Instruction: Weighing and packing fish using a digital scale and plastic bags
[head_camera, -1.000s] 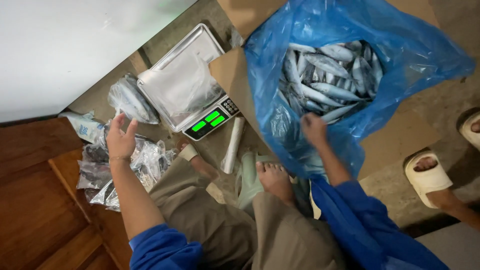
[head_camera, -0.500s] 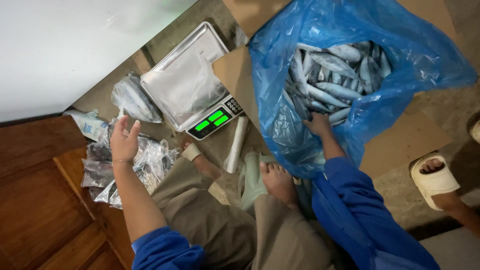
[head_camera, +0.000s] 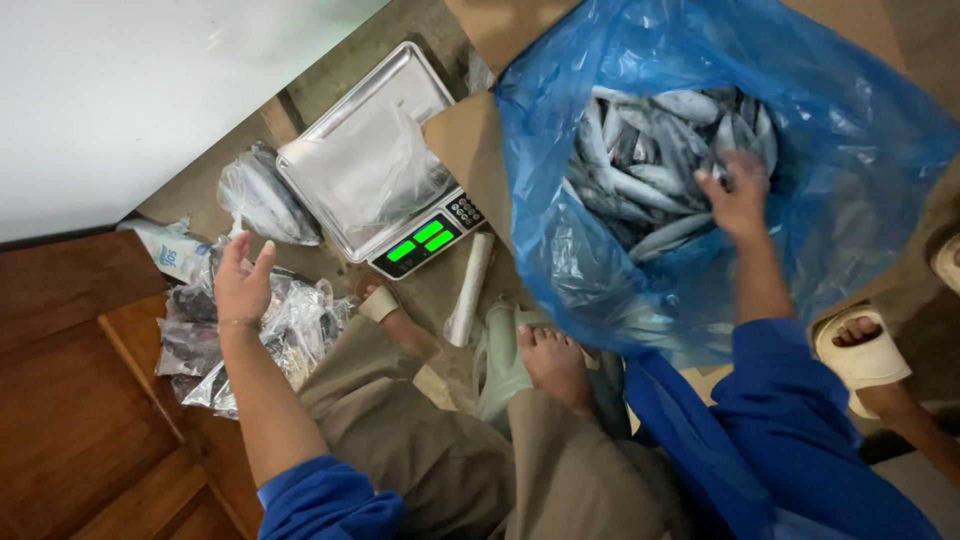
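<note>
Two bare hands, catalogued from the wearer outward. Nearest: crossed legs in tan trousers, one bare foot (head_camera: 553, 362) resting on the concrete floor (head_camera: 330, 85), blue sleeves on both arms. Left hand (head_camera: 241, 285): raised over a heap of clear plastic bags (head_camera: 290, 335) lying at the edge of a wooden step (head_camera: 70, 400); fingers apart and loosely curled, holding nothing, just above the heap. Beside the foot: one pale green glove (head_camera: 500, 360) and one roll of clear bags (head_camera: 468, 290), lying on the floor, the roll's far end near the scale. Scale (head_camera: 425, 240): digital, green lit display, keypad at its right; a steel tray (head_camera: 365, 165) sits on top, lined with a clear bag. Just left of the tray: one filled bag of fish (head_camera: 262, 200), on the floor. Right hand (head_camera: 738, 200): reaching inside a large blue bag (head_camera: 840, 130) that lies open on cardboard (head_camera: 465, 150); fingers spread and bent down onto the fish (head_camera: 640, 190), touching the pile, whether any one fish is gripped cannot be told. Fish: many, silver-grey, slender, heaped in the blue bag right of the scale. Far right: another person's foot in a cream slipper (head_camera: 862, 352), just beside the blue bag. Farthest left: one white wall panel (head_camera: 130, 90).
</note>
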